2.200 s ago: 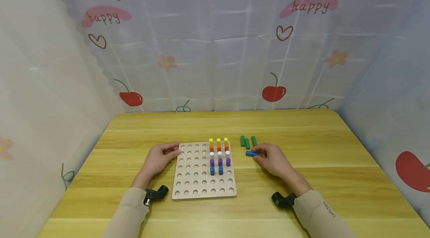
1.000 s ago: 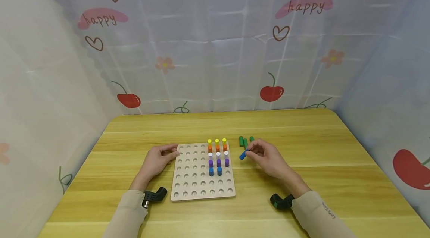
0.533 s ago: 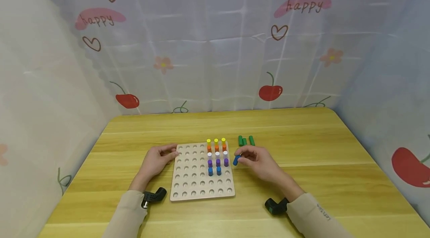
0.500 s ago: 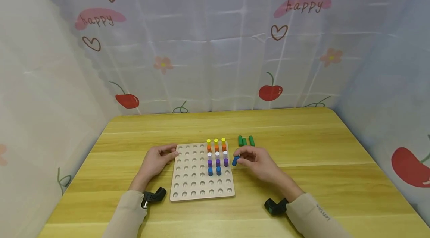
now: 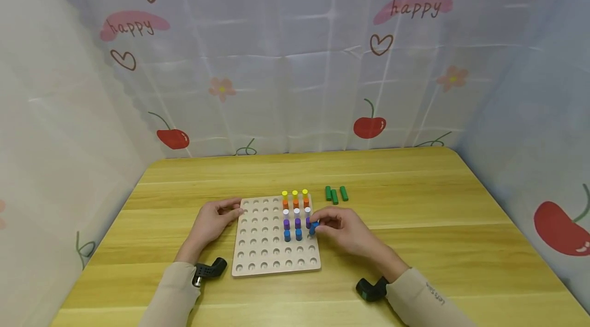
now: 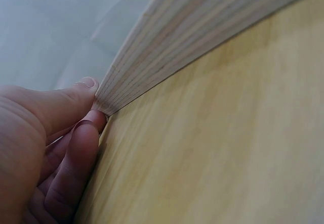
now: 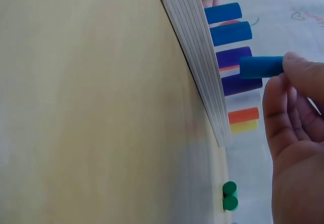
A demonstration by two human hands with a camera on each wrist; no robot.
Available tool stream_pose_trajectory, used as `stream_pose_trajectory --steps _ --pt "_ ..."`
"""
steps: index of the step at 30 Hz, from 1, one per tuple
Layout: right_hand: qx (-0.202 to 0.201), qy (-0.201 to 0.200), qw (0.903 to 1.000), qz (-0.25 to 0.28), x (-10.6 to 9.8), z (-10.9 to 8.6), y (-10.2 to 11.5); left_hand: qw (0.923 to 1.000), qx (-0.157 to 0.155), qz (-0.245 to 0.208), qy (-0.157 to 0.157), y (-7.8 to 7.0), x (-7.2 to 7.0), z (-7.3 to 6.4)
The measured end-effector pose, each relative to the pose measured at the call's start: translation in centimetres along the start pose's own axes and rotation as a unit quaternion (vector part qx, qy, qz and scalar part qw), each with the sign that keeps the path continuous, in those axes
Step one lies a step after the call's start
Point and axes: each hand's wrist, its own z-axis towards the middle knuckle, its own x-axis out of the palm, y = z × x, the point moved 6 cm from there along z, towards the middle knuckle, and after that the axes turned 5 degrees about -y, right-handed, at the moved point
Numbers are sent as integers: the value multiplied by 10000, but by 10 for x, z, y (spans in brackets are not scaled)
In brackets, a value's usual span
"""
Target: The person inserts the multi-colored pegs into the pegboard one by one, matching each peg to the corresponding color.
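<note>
My right hand pinches a blue peg by one end between thumb and fingertips. The peg is over the right edge of the wooden pegboard, beside two blue pegs standing in their holes. In the right wrist view the held peg's free end overlaps the purple pegs. My left hand grips the board's far left corner, thumb at the top edge and fingers against the side. Yellow, orange, white and purple pegs stand in rows behind the blue ones.
Several green pegs lie on the wooden table behind the right hand. Unfilled holes cover the board's left part and its two front rows. A printed curtain hangs behind the table.
My right hand has picked the blue peg up from near the green pegs, tilted it towards upright and carried it left over the board's edge. The left hand has stayed at the corner.
</note>
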Motion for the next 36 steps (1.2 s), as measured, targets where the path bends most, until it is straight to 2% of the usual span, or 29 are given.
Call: stream_pose_trajectory --steps 11,23,28,36 --pt "-373 120 9987 -327 9 -1 7 10000 -15 5 -49 0 1 -1" --pt "-746 86 9922 -993 13 -3 12 10000 -4 74 -57 2 0 2" --pt "-702 8 9907 -1164 14 -4 9 10000 26 45 -52 1 1 3" --pt "-561 -25 9917 -1156 14 -4 8 10000 29 67 -60 3 1 2"
